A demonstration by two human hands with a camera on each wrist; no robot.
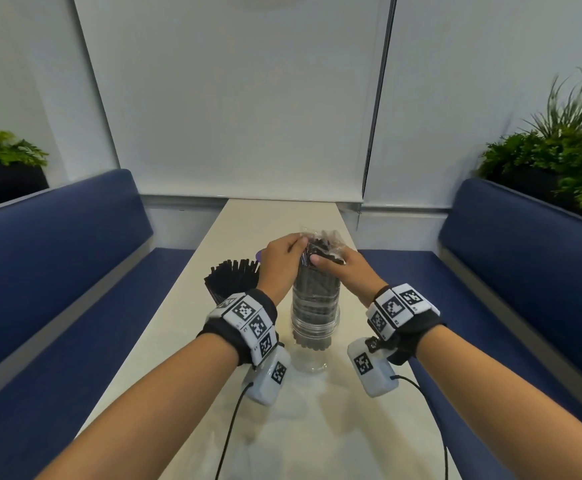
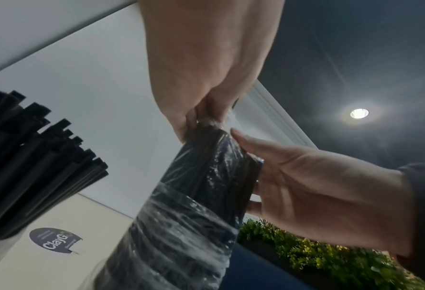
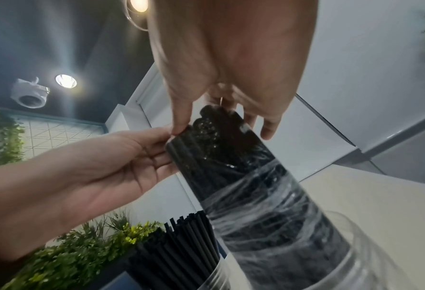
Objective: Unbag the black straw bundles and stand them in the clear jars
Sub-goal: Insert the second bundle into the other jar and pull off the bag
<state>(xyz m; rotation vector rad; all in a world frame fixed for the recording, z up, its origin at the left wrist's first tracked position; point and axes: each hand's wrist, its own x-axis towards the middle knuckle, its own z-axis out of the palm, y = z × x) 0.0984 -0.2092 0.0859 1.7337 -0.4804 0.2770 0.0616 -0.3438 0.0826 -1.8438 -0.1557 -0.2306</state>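
Nearby, "ClayG" sticker [image 2: 54,241] on table [image 2: 87,225]

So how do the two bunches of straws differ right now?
The left straws are bare and fan out loosely in their jar; the middle straws are still wrapped in a clear bag. No hand touches the left straws; the left hand and right hand grip the middle ones' top. Both bunches are black and stand in jars.

Both forearms reach forward, wrists wearing marker bands; the left hand [image 1: 280,261] has fingertips pinched together, close beside the right hand [image 1: 346,268], thumb stretched toward the left, fingers curled
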